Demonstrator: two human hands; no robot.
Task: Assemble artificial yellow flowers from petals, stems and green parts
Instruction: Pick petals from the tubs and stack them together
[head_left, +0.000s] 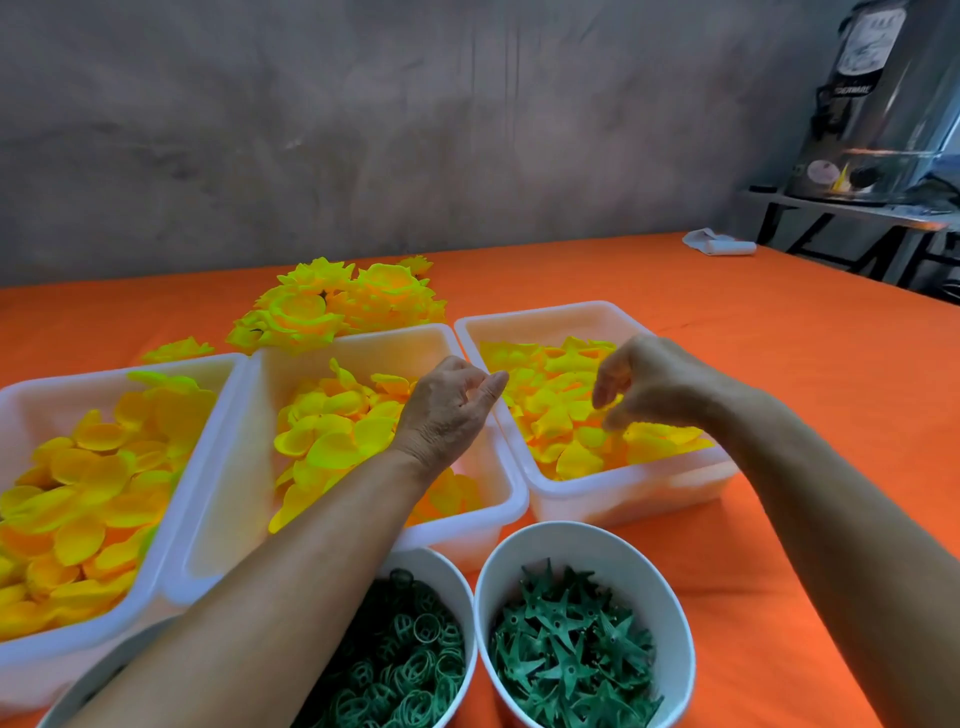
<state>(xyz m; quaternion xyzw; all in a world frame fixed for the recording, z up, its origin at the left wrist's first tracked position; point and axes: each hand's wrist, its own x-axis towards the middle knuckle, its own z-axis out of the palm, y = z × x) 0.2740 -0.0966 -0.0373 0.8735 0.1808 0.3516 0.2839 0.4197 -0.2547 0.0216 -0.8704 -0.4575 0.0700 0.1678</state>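
1. Yellow fabric petals (597, 415) fill the right-hand bin (634, 483) at centre right of the frame, and the right hand (644, 384) hovers just over them with fingers curled downward; whether a petal is already pinched cannot be told.
2. Above the rim between the middle bin (467, 514) and the right-hand one, the left hand (447, 410) is loosely curled with thumb near forefinger, and nothing is visibly held.
3. Judging by their thin, cupped look, the petals are probably very light, soft and prone to clinging in stacks; a fingertip pinch at one edge would likely lift a single piece.
4. They are bright yellow shading to orange, rounded and slightly dished.
5. Lower in the frame, two white tubs hold green ring parts (410, 670) and green star-shaped calyxes (571, 660), probably stiffer plastic.
6. Finished flowers (332, 306) lie piled at upper centre on the orange tablecloth (779, 338).
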